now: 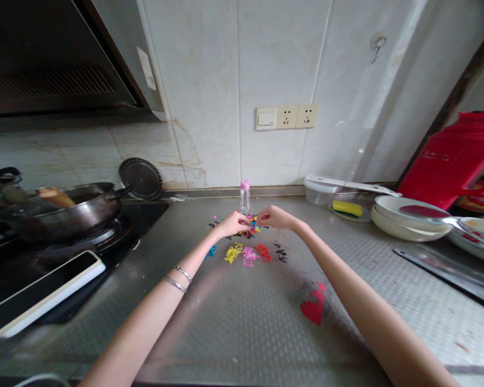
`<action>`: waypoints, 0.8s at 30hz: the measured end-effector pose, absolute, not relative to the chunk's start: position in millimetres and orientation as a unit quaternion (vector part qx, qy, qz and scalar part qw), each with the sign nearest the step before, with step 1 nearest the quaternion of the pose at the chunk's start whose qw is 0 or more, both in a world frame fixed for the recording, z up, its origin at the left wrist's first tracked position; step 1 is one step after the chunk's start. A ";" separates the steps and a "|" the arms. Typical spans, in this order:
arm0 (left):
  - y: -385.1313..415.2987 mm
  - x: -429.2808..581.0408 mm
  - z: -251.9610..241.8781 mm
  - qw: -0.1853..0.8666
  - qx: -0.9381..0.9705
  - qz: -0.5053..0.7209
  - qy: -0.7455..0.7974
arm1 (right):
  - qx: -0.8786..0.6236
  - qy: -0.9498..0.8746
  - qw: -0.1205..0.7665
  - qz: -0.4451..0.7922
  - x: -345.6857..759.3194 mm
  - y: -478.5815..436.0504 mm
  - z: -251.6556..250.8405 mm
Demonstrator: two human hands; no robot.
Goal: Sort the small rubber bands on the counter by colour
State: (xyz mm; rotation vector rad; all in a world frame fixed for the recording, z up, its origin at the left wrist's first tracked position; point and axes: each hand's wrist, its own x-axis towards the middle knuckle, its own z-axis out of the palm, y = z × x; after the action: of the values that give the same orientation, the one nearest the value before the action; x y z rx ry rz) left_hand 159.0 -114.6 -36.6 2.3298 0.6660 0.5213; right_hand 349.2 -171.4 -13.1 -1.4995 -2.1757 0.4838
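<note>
My left hand (230, 223) reaches over the left side of a mixed heap of small coloured rubber bands (250, 228). Its fingers are pinched together at the heap. From the other side my right hand (277, 217) curls with thumb and fingertips together at the heap's edge. Whatever is between the fingers is too small to make out. Nearer me lie sorted groups: blue bands (211, 251), partly behind my left wrist, yellow bands (233, 252), pink bands (249, 256), red bands (263, 252) and a few black bands (281, 253). A clear bottle with a pink cap (245, 196) stands upright behind the heap.
On the left, a steel pan (64, 212) sits on the stove beside a white-edged phone-like slab (44, 298). At right are stacked white bowls (407, 226), a yellow sponge (347, 208), a plastic tub (321, 192), a cleaver-like blade (447, 271) and a red thermos (447, 161).
</note>
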 end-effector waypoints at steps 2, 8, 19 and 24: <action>-112.0 157.6 -36.9 0.325 0.888 0.204 0.253 | -0.544 -0.787 0.229 0.181 350.2 -171.9 -11.7; -104.4 150.7 -35.2 0.285 0.887 0.222 0.287 | -0.548 -0.782 0.188 0.232 354.2 -174.6 -9.8; -111.2 107.5 -9.5 0.237 0.905 0.152 0.320 | -0.570 -0.767 0.073 0.285 355.3 -170.3 -23.2; -110.7 62.4 -4.0 0.254 0.898 0.066 0.353 | -0.601 -0.774 0.126 0.151 365.6 -162.4 -30.8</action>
State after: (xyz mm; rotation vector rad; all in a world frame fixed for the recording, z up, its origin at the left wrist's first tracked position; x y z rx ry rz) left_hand 62.4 -110.7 -4.0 2.4405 0.9597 0.1804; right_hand 365.6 -162.4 -30.8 -1.7513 -2.2548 0.4389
